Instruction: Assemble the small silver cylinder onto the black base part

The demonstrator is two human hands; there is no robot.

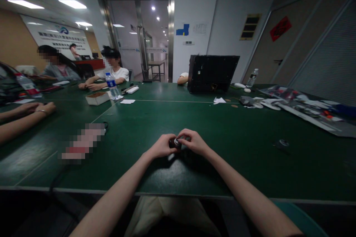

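Low over the green table (211, 118), in front of me, is a small dark, rounded object (175, 143) with a pale ring on its upper face. My left hand (161, 146) wraps its fingers and thumb around the object's left side. From the right, my right hand (194, 142) has its fingers bent and pinched at the ringed face. Both hands cover part of the object, and its exact kind is too small to make out. Farther right on the table lies another small dark piece (283, 143) with a greyish ring, apart from both hands.
A blurred-out pinkish slab (85, 141) with a cable lies left. Beyond are an open box (98, 98), a water bottle (112, 86), a black case (213, 74) and crumpled paper (219, 100). Clutter fills a grey tray (314, 118) at right. Another person's hands (41, 109) rest at left; others sit behind.
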